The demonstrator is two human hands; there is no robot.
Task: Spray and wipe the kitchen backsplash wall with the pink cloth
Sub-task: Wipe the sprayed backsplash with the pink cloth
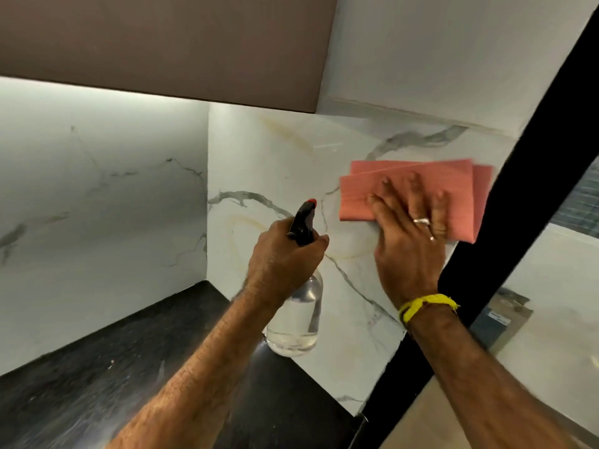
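On the left, the dark counter [107, 361] runs into the corner under the brown cabinet [168, 47]. Moving right, the left hand [285, 257] is curled round the neck of the clear spray bottle [296, 319], its nozzle aimed up at the marble wall [275, 163]. Further right, the right hand [410, 241] lies flat with fingers spread, pressing the folded pink cloth [408, 179] against the wall — it pinches nothing. The cloth's long side runs level, left to right, its far end just beside the black frame [518, 189]. The unwiped marble lies leftward and below, so the next stroke likely sweeps back toward the bottle — the right hand is the one already on it.
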